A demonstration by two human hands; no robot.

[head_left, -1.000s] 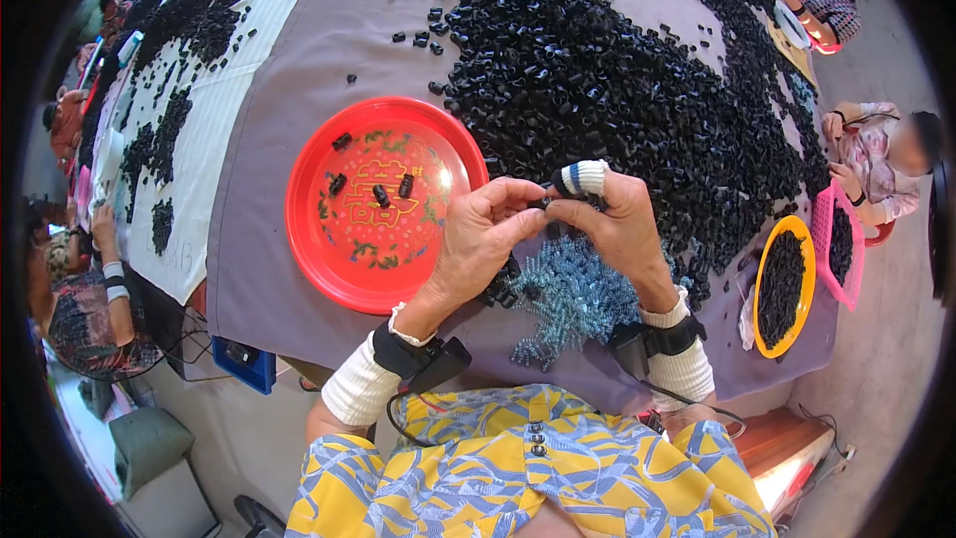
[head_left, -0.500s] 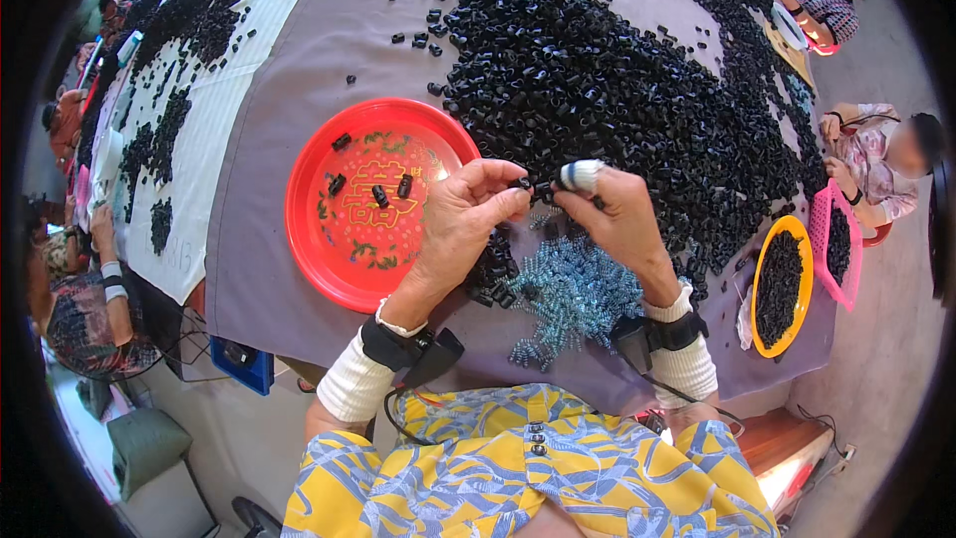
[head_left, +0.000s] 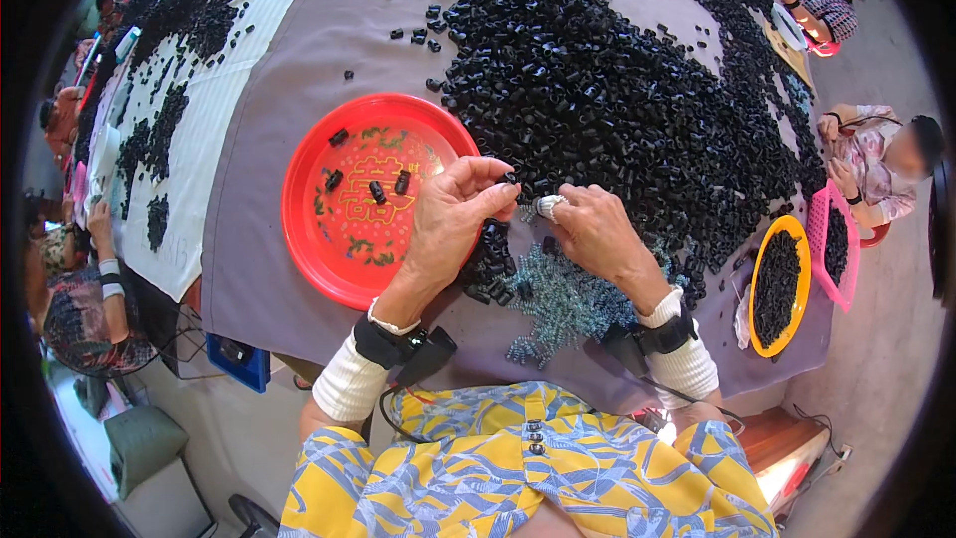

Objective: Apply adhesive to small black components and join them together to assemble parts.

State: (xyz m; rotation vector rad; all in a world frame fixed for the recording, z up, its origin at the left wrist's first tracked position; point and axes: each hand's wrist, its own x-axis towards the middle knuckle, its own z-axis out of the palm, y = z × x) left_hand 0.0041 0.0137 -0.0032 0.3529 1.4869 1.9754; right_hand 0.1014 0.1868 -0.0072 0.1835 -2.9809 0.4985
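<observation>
A small black plastic piece (head_left: 509,178) is pinched between the thumb and fingers of my left hand (head_left: 448,219), just right of a red round tray (head_left: 297,224). My right hand (head_left: 601,235) is curled close by, palm down, with a white wrap on one finger; its fingertips are hidden and I cannot make out what they hold. Below it lies a heap of small bluish coiled pieces (head_left: 568,304) that look like springs. Beyond both hands spreads a large pile of black plastic pieces (head_left: 607,90). Several black pieces sit apart in the tray.
At the right stand a yellow basin (head_left: 762,279) and a pink basket (head_left: 823,201), both holding black parts. Two people (head_left: 876,164) sit along the right side. On the left, others work at another table (head_left: 214,130). A blue bin (head_left: 239,364) hangs low at the left.
My right hand has turned palm down and moved slightly down and left, away from the piece in my left hand. The left hand has shifted slightly left, still pinching the black piece.
</observation>
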